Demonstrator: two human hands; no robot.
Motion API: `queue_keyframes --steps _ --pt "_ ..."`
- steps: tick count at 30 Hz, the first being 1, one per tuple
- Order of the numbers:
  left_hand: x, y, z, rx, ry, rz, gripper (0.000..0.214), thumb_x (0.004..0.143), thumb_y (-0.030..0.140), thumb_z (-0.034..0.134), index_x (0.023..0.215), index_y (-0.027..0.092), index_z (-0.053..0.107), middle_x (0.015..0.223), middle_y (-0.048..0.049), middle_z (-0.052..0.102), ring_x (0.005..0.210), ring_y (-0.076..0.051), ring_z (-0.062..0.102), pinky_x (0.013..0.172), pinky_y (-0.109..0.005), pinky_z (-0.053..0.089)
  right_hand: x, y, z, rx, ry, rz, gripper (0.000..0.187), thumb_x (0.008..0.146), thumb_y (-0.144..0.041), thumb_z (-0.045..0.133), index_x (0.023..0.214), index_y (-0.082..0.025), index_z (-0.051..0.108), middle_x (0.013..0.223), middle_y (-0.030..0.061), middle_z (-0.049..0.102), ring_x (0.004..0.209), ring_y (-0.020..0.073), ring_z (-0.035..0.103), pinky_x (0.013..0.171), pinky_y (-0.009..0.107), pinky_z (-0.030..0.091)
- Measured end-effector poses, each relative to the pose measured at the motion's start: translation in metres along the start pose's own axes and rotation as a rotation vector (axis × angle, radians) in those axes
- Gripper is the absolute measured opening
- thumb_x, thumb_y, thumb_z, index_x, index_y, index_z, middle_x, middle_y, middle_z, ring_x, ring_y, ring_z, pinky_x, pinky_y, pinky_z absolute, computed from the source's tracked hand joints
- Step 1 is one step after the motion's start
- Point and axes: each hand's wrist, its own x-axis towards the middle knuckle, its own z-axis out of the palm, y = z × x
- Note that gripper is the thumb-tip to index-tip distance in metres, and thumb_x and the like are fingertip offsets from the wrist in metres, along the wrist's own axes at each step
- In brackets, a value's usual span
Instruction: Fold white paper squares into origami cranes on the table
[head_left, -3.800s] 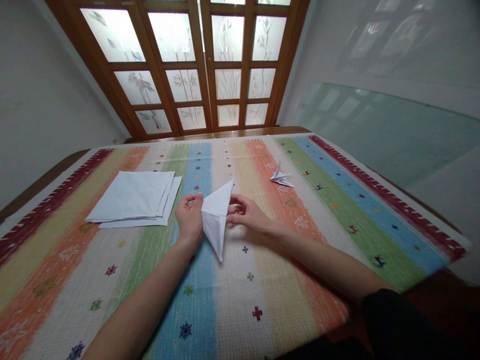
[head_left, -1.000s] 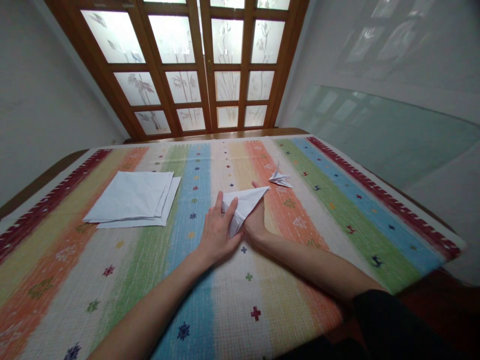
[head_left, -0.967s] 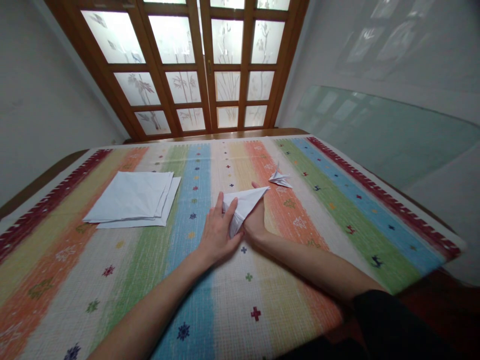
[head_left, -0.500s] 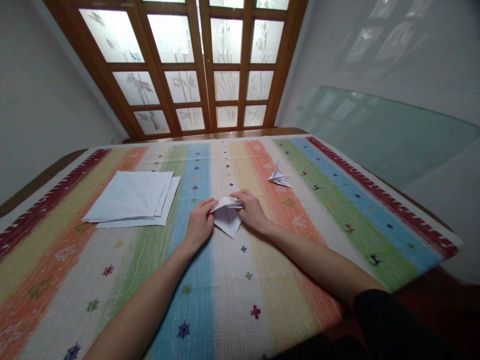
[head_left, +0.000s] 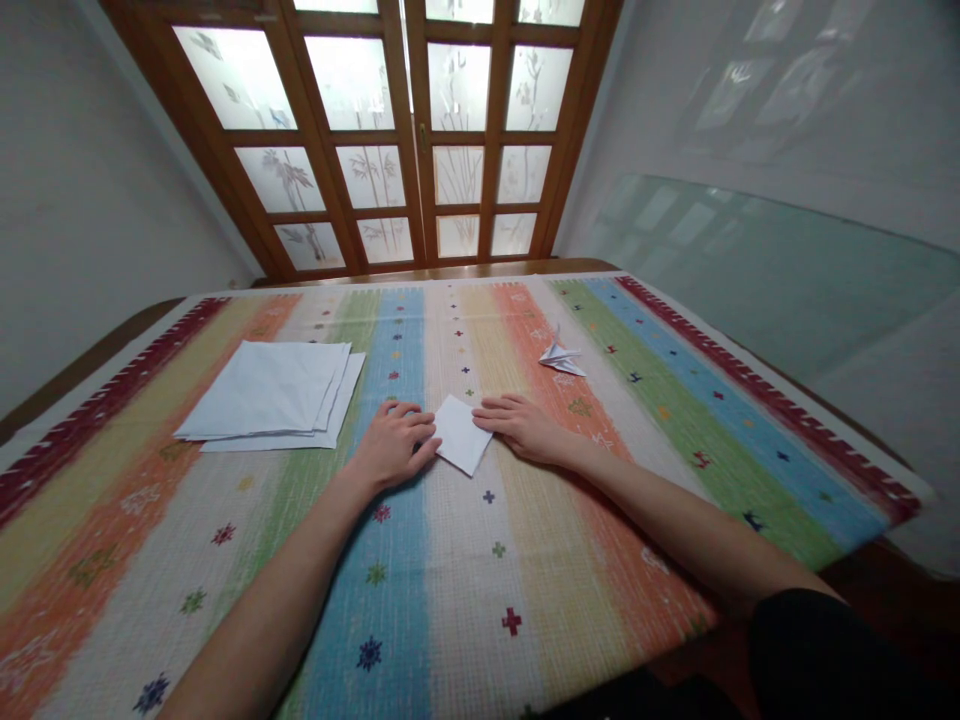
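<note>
A folded white paper (head_left: pixel 463 437) lies flat on the tablecloth in front of me, shaped like a small diamond with one corner toward me. My left hand (head_left: pixel 396 440) rests at its left corner, palm down, fingers stretched out and thumb near the paper's edge. At the opposite corner, my right hand (head_left: pixel 519 425) lies flat with its fingertips on the paper. Neither hand grips it. Further back to the right sits a folded paper crane (head_left: pixel 561 359).
A stack of white paper sheets (head_left: pixel 262 392) lies on the left of the striped tablecloth (head_left: pixel 465 600). Beyond the table's far edge stand wooden doors (head_left: pixel 416 150) with frosted panes. A glass panel (head_left: pixel 750 270) runs along the right wall.
The paper has gone from partly raised and pinched in both hands to a flat diamond on the cloth. Both hands have loosened and moved apart, their fingers now extended.
</note>
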Motion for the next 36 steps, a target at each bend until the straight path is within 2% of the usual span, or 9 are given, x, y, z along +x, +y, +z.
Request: queue_keyframes --steps 3,7,15,20,23,26,29,32,36 --pt "0.004 0.006 0.004 0.049 -0.013 0.027 0.031 0.089 0.029 0.044 0.101 0.016 0.070 0.130 -0.0139 0.062 0.121 -0.031 0.053 0.103 -0.051 0.035 -0.007 0.000 -0.003 -0.032 0.011 -0.006 0.035 0.093 -0.014 0.046 0.123 -0.019 0.065 0.125 0.0096 0.067 0.120 0.0253 0.058 0.098 0.046 0.046" --pt "0.015 0.010 0.012 0.021 -0.092 0.097 0.052 0.082 0.021 0.047 0.134 0.018 0.052 0.151 -0.0125 0.041 0.139 -0.028 0.037 0.113 -0.050 0.025 -0.016 0.001 -0.004 -0.049 0.033 0.005 0.036 0.091 -0.014 0.049 0.124 -0.020 0.065 0.126 0.0100 0.066 0.119 0.0261 0.058 0.097 0.047 0.046" --pt "0.026 0.001 0.027 -0.020 -0.232 0.020 0.065 0.090 0.055 0.046 0.147 0.025 0.036 0.158 -0.0153 0.025 0.146 -0.033 0.023 0.115 -0.055 0.017 -0.028 0.005 -0.007 -0.103 0.056 0.090 0.035 0.093 -0.013 0.047 0.121 -0.019 0.066 0.128 0.0130 0.064 0.119 0.0276 0.057 0.099 0.050 0.045" --pt "0.027 0.005 0.033 -0.041 -0.152 -0.043 0.070 0.085 0.062 0.051 0.144 0.026 0.041 0.156 -0.0152 0.032 0.144 -0.037 0.025 0.114 -0.060 0.017 -0.026 0.000 -0.009 -0.030 0.244 0.205 0.031 0.095 -0.019 0.045 0.117 -0.019 0.066 0.121 0.0147 0.066 0.112 0.0276 0.059 0.097 0.051 0.046" --pt "0.028 0.017 0.037 -0.045 -0.051 -0.154 0.064 0.086 0.060 0.050 0.139 0.023 0.048 0.149 -0.0167 0.042 0.141 -0.040 0.028 0.111 -0.065 0.017 -0.025 -0.007 -0.013 0.001 0.307 0.179 0.031 0.093 -0.021 0.048 0.119 -0.019 0.064 0.119 0.0147 0.066 0.110 0.0279 0.060 0.096 0.052 0.047" --pt "0.027 0.032 0.036 -0.015 0.087 -0.287 0.059 0.089 0.057 0.046 0.130 0.016 0.054 0.135 -0.0217 0.054 0.135 -0.044 0.035 0.107 -0.069 0.018 -0.023 -0.018 -0.015 0.008 0.234 0.045 0.036 0.089 -0.022 0.051 0.124 -0.018 0.061 0.123 0.0150 0.065 0.113 0.0283 0.059 0.097 0.051 0.046" --pt "0.023 0.040 0.030 0.051 0.131 -0.334 0.050 0.092 0.051 0.044 0.122 0.013 0.058 0.122 -0.0223 0.061 0.127 -0.044 0.044 0.103 -0.067 0.026 -0.018 -0.029 -0.013 0.012 0.108 -0.119 0.039 0.089 -0.032 0.054 0.125 -0.018 0.059 0.128 0.0151 0.063 0.118 0.0273 0.058 0.099 0.048 0.046" --pt "0.016 0.034 0.020 0.063 0.075 -0.258 0.041 0.091 0.041 0.048 0.120 0.013 0.059 0.129 -0.0222 0.058 0.125 -0.041 0.046 0.102 -0.063 0.031 -0.010 -0.031 -0.009 0.024 0.046 -0.223 0.033 0.091 -0.031 0.053 0.120 -0.018 0.062 0.123 0.0140 0.066 0.114 0.0245 0.062 0.098 0.045 0.048" --pt "0.003 0.014 0.007 -0.087 -0.084 0.056 0.041 0.089 0.044 0.054 0.121 0.019 0.058 0.137 -0.0148 0.054 0.125 -0.031 0.050 0.104 -0.049 0.038 -0.003 -0.020 -0.006 0.005 0.052 -0.197 0.029 0.093 -0.018 0.049 0.116 -0.019 0.065 0.117 0.0117 0.070 0.109 0.0218 0.065 0.095 0.042 0.050"
